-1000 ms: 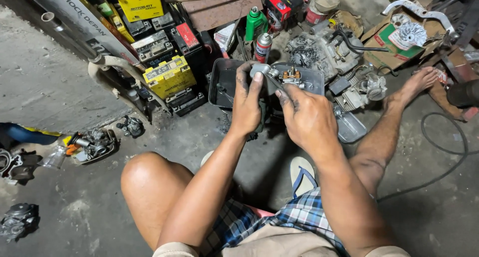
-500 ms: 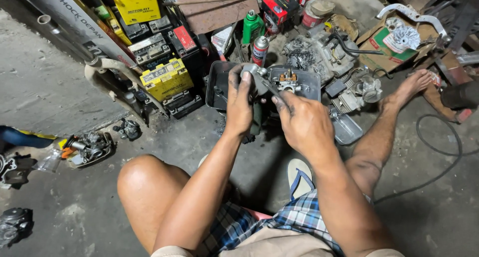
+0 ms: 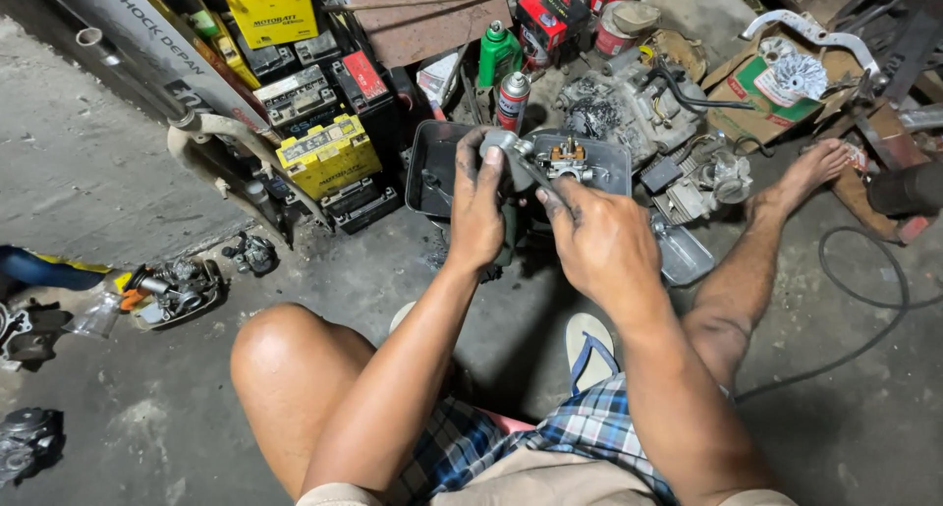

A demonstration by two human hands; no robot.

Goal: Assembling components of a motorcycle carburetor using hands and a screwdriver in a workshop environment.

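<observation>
You hold a small round metal part (image 3: 499, 144) in front of you, just above the near edge of a dark metal tray (image 3: 424, 172) that sits on the concrete floor. Inside that tray, to the right of the part, lies a small carburetor (image 3: 568, 158) with brass fittings. Just behind the tray stand a red and silver spray can (image 3: 512, 100) and a green bottle (image 3: 497, 53), and behind and to the right of it sits a grimy engine block (image 3: 629, 108). To the left of the tray a stack of yellow and black batteries (image 3: 329, 154) crowds close against it. To the right of the tray your bare foot (image 3: 805, 172) rests on the floor beside loose engine parts. Both forearms reach forward from your knees and meet over the tray's near edge. Your left hand (image 3: 476, 206) is upright, back toward you, its greasy fingers curled shut around the round part with the thumb on top. Your right hand (image 3: 599, 239) is closed around a thin dark tool (image 3: 535, 177), the forefinger stretched along it, and the tool's tip meets the round part.
</observation>
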